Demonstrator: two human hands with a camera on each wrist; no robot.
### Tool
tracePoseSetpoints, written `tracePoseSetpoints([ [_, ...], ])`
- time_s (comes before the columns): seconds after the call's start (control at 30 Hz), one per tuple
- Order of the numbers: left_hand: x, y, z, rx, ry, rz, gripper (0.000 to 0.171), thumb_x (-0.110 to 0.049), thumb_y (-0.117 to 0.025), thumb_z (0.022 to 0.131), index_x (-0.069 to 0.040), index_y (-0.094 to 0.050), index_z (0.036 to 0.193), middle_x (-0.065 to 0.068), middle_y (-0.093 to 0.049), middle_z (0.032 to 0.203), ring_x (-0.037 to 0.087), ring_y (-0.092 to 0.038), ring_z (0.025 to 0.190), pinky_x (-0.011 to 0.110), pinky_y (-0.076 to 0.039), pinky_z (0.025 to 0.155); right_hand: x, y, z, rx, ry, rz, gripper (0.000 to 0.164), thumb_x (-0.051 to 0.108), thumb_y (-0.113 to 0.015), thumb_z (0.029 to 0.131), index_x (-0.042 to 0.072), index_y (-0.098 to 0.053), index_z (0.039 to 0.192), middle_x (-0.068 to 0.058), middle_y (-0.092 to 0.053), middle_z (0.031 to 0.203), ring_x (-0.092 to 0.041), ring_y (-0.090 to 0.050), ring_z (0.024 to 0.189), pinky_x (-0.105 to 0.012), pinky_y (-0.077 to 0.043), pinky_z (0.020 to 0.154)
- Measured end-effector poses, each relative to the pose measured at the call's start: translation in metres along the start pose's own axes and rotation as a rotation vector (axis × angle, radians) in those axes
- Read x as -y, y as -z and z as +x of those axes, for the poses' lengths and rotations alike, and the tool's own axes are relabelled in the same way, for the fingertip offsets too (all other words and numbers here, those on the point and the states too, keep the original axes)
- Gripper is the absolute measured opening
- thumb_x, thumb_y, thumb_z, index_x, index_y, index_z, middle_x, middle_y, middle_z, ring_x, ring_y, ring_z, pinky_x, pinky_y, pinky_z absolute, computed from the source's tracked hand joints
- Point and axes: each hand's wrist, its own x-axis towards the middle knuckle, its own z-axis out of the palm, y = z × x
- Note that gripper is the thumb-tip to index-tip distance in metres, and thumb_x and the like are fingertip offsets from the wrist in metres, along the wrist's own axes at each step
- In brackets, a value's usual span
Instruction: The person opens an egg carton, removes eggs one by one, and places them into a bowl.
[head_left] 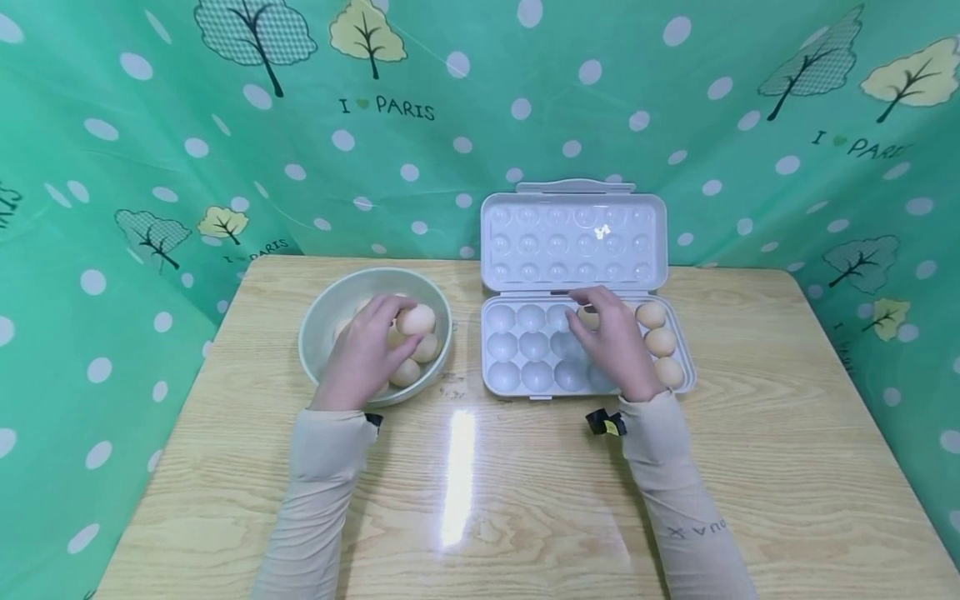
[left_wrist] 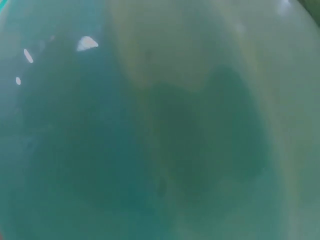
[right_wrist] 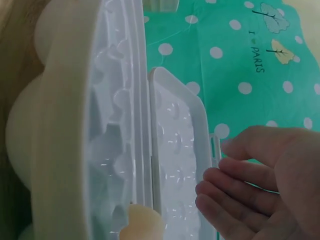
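Note:
At the left, a pale green bowl (head_left: pixel 313 321) holds several eggs. My left hand (head_left: pixel 362 354) reaches into it and pinches a light egg (head_left: pixel 417 320) between thumb and fingers. On the right lies a white egg carton (head_left: pixel 491 360), its lid (head_left: pixel 573 237) tilted up behind it. Its right end column holds 3 brown eggs (head_left: pixel 661 342). Over the carton is my right hand (head_left: pixel 617 346), fingers loosely bent and holding nothing. Just beside its fingertips sits another egg (head_left: pixel 588 317) in the back row, also visible as a brown egg (right_wrist: pixel 142 223) in the right wrist view.
Both containers stand on a light wooden table (head_left: pixel 525 500). Green dotted cloth (head_left: pixel 420 183) hangs close behind the carton lid and along both sides. A pale green surface (left_wrist: pixel 210 150) fills the left wrist view, blurred.

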Motion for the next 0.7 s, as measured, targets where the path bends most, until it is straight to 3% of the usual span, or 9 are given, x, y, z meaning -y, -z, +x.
tracePoseSetpoints([
  [0.27, 0.002, -0.002, 0.000, 0.039, 0.058, 0.004, 0.039, -0.016, -0.074, 0.090, -0.008, -0.058, 0.125, 0.010, -0.060, 0.126, 0.029, -0.059, 0.115, 0.048, -0.049, 0.100, -0.013, -0.003, 0.000, 0.004, -0.079, -0.016, 0.034, 0.006, -0.064, 0.094, -0.005, -0.060, 0.125, -0.024, -0.062, 0.127, -0.039, -0.060, 0.113, -0.049, -0.053, 0.097],
  [0.7, 0.007, -0.004, 0.001, 0.152, 0.163, 0.039, 0.043, -0.022, -0.068, 0.095, -0.006, -0.053, 0.132, 0.014, -0.057, 0.131, 0.035, -0.059, 0.113, 0.052, -0.047, 0.101, -0.025, -0.008, 0.002, 0.045, -0.112, -0.040, 0.035, 0.004, -0.065, 0.093, -0.007, -0.059, 0.126, -0.024, -0.061, 0.128, -0.040, -0.054, 0.122, -0.051, -0.045, 0.106],
])
